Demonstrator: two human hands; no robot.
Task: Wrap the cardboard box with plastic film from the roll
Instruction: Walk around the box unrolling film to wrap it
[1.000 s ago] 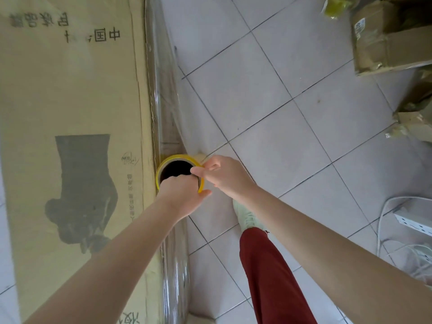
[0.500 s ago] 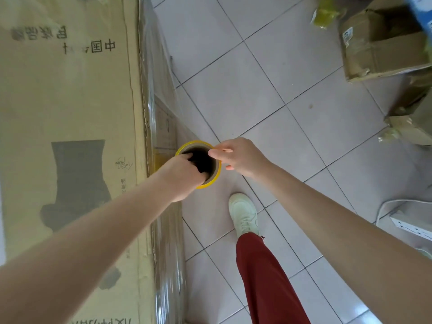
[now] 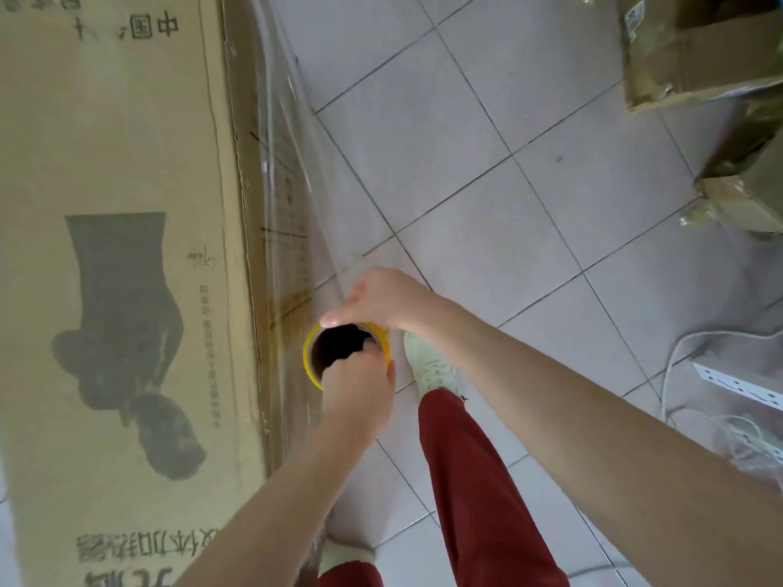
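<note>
Box at left, roll beside it, clutter at the far right

The tall printed cardboard box [image 3: 114, 269] fills the left of the view, with the clear plastic film [image 3: 292, 171] stretched along its right side. The yellow-rimmed film roll [image 3: 339, 353] stands upright just beside that side. The left hand [image 3: 358, 387] sits at the roll's near rim with fingers inside the core, the right hand [image 3: 381, 296] on its far rim. A white shoe [image 3: 432, 366] rests on the tiled floor [image 3: 487, 205] right of the roll. Brown cardboard boxes [image 3: 695, 48] lie far right, a white power strip [image 3: 737, 385] nearer.

head cam | steep downward | close over hands [image 3: 364, 345] | tiled floor [image 3: 529, 213]
</note>
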